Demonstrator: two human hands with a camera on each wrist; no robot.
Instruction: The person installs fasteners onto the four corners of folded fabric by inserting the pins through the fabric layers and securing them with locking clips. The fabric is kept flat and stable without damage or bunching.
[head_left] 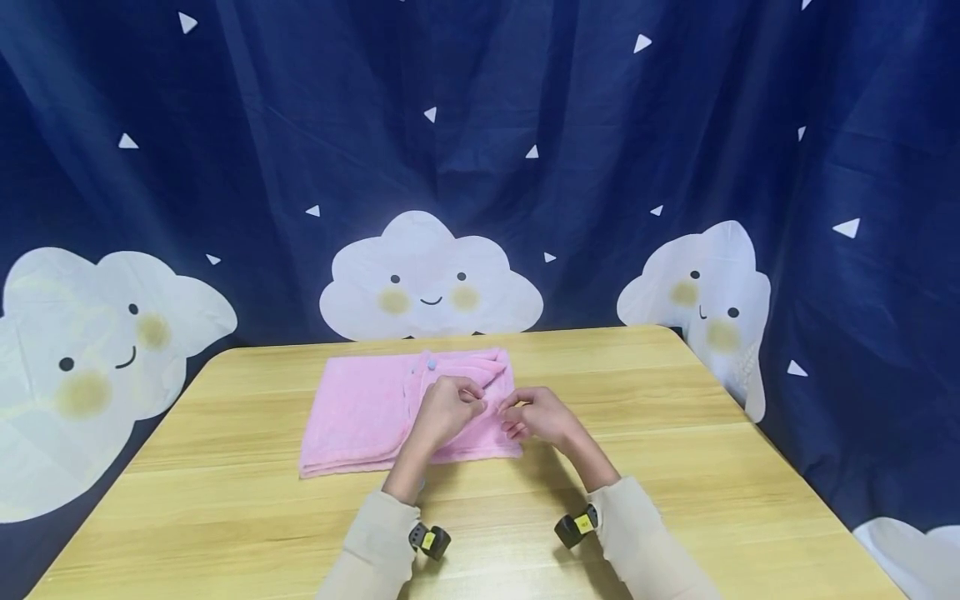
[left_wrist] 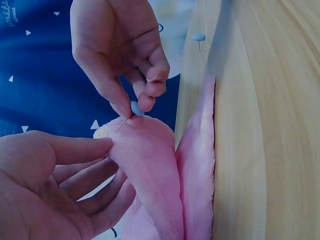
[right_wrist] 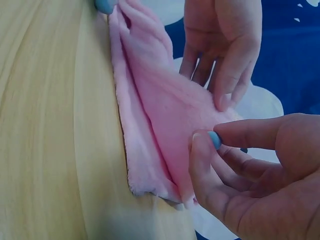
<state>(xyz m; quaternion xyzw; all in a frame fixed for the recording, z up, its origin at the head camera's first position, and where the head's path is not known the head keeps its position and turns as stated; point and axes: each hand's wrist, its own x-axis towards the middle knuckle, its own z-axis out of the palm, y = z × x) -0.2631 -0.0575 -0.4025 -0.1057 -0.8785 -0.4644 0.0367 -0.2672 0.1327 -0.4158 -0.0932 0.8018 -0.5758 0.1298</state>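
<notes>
L hand (head_left: pixel 448 410) is pinching folded cloth (head_left: pixel 363 404); R hand (head_left: pixel 542 413) is gripping blue pin (right_wrist: pixel 215 140). Pinning apparently incompl.; 2nd pin (left_wrist: pixel 199 37) lying on counter (head_left: pixel 712 475).

A curtained nook, whether home or studio unclear: a navy curtain (head_left: pixel 480 183) printed with smiling clouds (head_left: pixel 430 287) hangs around a wood-grain table (head_left: pixel 697 492)

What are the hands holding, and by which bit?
The right hand pinches a thin, blue-headed pin by its rounded head; the left hand pinches the fluffy pink cloth by its raised edge.
</notes>
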